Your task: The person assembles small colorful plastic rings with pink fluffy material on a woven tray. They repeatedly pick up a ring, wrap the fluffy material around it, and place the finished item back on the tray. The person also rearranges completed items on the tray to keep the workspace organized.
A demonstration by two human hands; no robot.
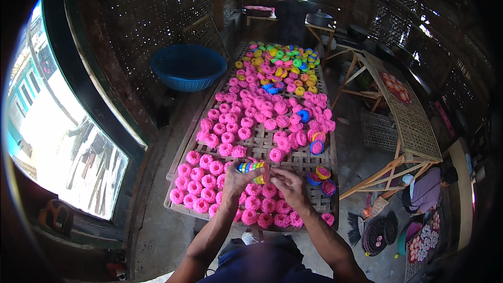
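My left hand [237, 182] is closed around a short stack of nested plastic cups [259, 179], striped blue, white, green and yellow. Something pink shows at the right end of the stack. Just to the right, my right hand [291, 184] has its fingers bent and apart by that end, with nothing visible in them. Both hands are above a woven bamboo rack [257, 149]. Rows of pink, ring-shaped noodle-like pieces [208, 181] lie under and around my hands. Right of my right hand sit a few blue and yellow cups [314, 178] with pink filling.
Farther up the rack is a heap of pink pieces with yellow, green and blue cups [283, 55]. A blue basin [188, 68] stands at the left. On the right is another bamboo rack [406, 110] on wooden legs. One person [292, 15] is at the back, another [427, 191] low at the right.
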